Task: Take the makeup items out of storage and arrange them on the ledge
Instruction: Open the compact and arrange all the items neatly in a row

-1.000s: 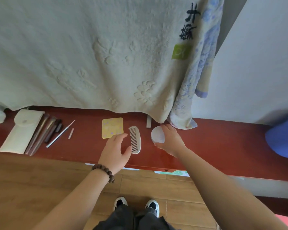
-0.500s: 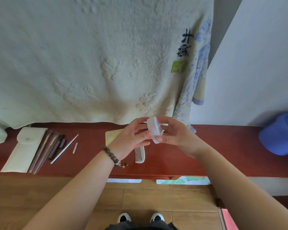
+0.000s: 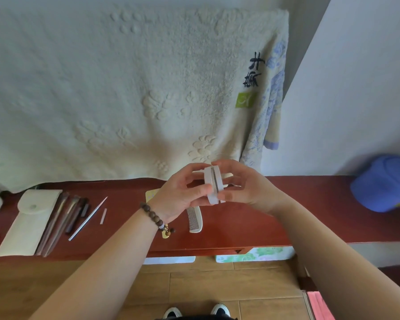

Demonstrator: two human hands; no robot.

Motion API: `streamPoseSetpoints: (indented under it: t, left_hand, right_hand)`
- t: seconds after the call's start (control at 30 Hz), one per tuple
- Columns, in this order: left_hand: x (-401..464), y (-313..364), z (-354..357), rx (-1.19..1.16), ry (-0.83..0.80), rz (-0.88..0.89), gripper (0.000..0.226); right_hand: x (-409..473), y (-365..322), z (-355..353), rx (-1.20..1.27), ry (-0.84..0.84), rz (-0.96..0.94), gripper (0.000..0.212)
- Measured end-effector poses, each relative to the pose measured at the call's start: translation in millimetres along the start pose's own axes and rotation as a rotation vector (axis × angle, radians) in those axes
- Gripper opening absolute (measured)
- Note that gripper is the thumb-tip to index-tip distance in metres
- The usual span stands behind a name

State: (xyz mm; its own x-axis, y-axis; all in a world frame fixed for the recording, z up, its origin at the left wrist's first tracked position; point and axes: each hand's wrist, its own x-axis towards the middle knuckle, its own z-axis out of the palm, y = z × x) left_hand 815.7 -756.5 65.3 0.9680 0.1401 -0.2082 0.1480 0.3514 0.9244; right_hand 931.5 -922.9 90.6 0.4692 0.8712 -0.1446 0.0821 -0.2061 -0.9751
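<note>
Shoes [image 3: 195, 312] on floor below. Left hand [image 3: 179, 195] and right hand [image 3: 243, 188] both pinch white round case [image 3: 214, 184] on edge, above ledge [image 3: 286, 218], fingers curled round rims; dark seam shows, halves seemingly parting. Comb [image 3: 194, 219] beneath, brushes [image 3: 62, 220] and pouch [image 3: 26, 224] left, towel [image 3: 125, 88] behind. My worry: halves pop apart, contents spill; grip is fingertip-only, case could drop onto comb or floor.
</note>
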Motion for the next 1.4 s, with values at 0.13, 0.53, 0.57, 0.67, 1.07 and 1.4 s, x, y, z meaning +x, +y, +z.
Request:
streamPoseSetpoints:
  t: [0.13, 0.53, 0.57, 0.67, 1.07, 1.4]
  left_hand:
    - [-1.5, -0.9, -8.5, -0.033, -0.068, -0.023, 0.071]
    - [-3.6, -13.2, -14.1, 0.188, 0.029, 0.064, 0.07]
    - [-3.2, -15.5, -12.1, 0.295, 0.053, 0.074, 0.068]
    - [-1.8, -25.1, -3.1, 0.439, 0.115, 0.084, 0.068]
    - [8.2, -77.0, 3.4, 0.979, 0.169, 0.117, 0.073]
    - [13.5, -111.2, -2.8, 1.18, 0.229, -0.05, 0.084]
  right_hand:
    - [-4.1, -0.5, -7.5, 0.069, -0.052, 0.017, 0.06]
    - [-6.7, 8.6, -4.6, 0.242, 0.18, -0.015, 0.03]
    - [-6.9, 9.2, -3.6, 0.186, 0.224, -0.03, 0.026]
    - [-5.3, 11.5, -0.2, -0.032, 0.345, -0.045, 0.019]
    - [10.4, 47.1, -7.2, 0.069, 0.506, 0.175, 0.018]
    - [46.3, 103.3, -15.4, 0.092, 0.42, 0.324, 0.015]
